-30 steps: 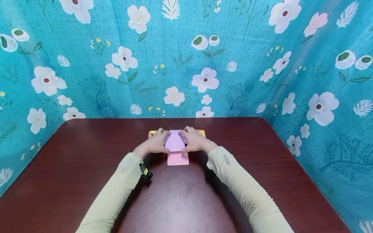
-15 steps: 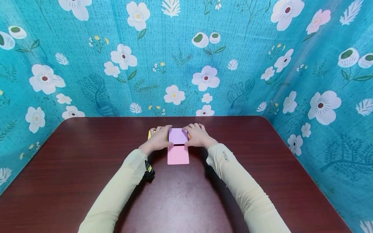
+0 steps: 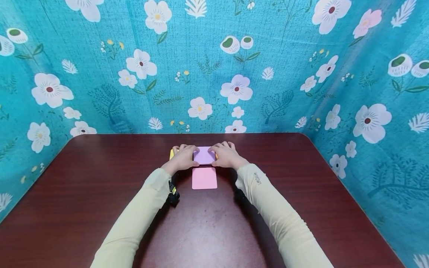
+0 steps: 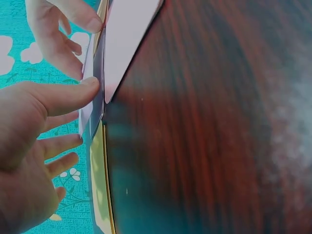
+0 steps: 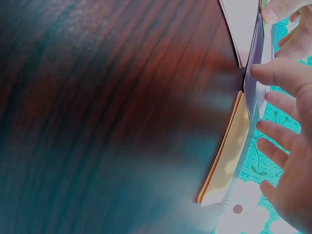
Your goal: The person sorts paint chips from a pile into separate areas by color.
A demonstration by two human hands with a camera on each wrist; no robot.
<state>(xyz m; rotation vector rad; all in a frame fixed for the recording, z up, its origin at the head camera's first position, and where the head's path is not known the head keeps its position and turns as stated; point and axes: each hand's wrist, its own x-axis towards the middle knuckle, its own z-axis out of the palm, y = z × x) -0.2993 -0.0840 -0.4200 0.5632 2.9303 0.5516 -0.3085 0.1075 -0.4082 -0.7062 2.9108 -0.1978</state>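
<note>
A thin purple card (image 3: 204, 158) lies between my two hands near the back of the table. My left hand (image 3: 182, 158) holds its left side, thumb at the near edge and index finger at the far edge. The right hand (image 3: 227, 156) holds the opposite side likewise. Both wrist views show the other fingers spread loosely. Just in front lies a rounded pink card (image 3: 204, 178), with a narrow gap between the two. Partly covered by the left hand is a yellow card (image 4: 100, 180); an orange card (image 5: 226, 151) sits beside the right hand, mostly hidden in the head view.
The dark brown table (image 3: 207, 227) extends around the cards. Its back edge is close behind my hands. A blue flowered curtain (image 3: 201, 63) hangs behind and along the sides. On the left wrist is a black device (image 3: 173, 195).
The purple card came down from over the pink card and moved back, both hands going with it. More of the pink card shows, and a gap has opened between the two.
</note>
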